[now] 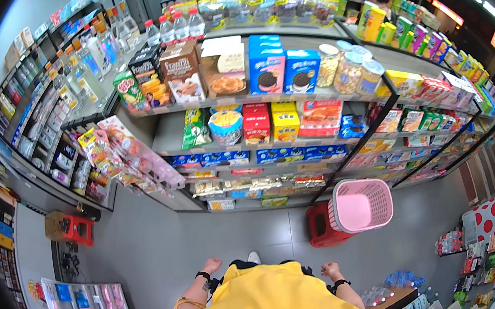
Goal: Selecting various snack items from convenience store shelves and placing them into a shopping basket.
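Both my hands hang low at my sides, fingers curled in, with no object showing in either. My left hand (211,265) is closed over the grey floor, apart from the shelves. My right hand (330,270) is likewise closed, below a pink plastic basket (360,223) and touching nothing. That basket rests on a red stool (320,226) against the shelf unit. On the top shelf ahead stand blue cookie boxes (300,74), clear jars (348,70) and a brown snack box (183,72). A blue-and-yellow tub (225,127) and a red box (255,123) sit one shelf lower.
Bottles (86,82) crowd the shelf at left, near hanging snack packs (102,155). Another red stool (79,230) stands at lower left. A cardboard box (390,302) and bottle packs (405,279) lie at lower right. Grey floor (145,234) lies between shelves and me.
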The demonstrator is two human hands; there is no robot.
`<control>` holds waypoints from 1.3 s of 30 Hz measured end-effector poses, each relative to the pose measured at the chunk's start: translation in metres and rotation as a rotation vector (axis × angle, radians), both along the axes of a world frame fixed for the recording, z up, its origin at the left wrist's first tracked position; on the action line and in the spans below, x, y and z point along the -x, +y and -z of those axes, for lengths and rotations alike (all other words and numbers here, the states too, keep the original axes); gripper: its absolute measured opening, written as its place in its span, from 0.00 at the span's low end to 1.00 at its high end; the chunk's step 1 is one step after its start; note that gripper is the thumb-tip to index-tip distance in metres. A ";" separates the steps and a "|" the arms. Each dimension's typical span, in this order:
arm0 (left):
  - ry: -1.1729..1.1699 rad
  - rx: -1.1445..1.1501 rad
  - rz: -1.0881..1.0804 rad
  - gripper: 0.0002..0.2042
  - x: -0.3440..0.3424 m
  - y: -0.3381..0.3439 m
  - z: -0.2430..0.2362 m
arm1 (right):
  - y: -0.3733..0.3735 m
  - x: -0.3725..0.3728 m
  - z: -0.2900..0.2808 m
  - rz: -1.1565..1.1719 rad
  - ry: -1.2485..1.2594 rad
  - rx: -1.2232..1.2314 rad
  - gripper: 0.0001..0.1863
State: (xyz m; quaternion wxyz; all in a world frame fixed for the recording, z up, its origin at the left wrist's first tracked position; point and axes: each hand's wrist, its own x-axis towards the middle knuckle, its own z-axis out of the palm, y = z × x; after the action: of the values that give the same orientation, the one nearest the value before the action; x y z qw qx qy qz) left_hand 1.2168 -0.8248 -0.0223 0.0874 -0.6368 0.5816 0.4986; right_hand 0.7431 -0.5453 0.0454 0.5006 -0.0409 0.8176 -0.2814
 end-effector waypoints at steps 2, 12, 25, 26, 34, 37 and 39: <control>0.002 -0.086 0.004 0.12 -0.027 0.017 0.006 | 0.016 -0.004 0.010 0.017 0.004 -0.019 0.05; 0.136 -0.342 -0.113 0.08 -0.052 0.008 -0.003 | 0.001 -0.004 -0.005 0.171 0.065 0.127 0.07; 0.085 0.105 0.281 0.15 0.144 -0.080 0.012 | 0.030 0.077 0.042 0.226 -0.046 0.322 0.08; 0.062 0.142 0.203 0.15 0.150 -0.085 -0.008 | 0.014 0.078 0.045 0.325 -0.092 0.288 0.06; -0.084 -0.027 0.494 0.16 0.164 -0.095 -0.080 | -0.052 0.126 0.106 0.514 -0.340 0.156 0.15; -0.120 0.070 0.510 0.15 0.090 -0.060 -0.070 | -0.073 0.120 0.137 0.654 -0.572 0.175 0.23; -0.169 -0.021 0.605 0.17 0.034 -0.065 -0.038 | -0.080 0.109 0.147 0.914 -0.707 0.208 0.22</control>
State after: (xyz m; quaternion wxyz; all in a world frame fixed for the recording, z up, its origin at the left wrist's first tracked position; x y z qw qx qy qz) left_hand 1.1825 -0.8900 0.0158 0.2863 -0.4730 0.7302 0.4013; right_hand 0.6342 -0.6256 -0.1015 0.5641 0.3634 0.5038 -0.5440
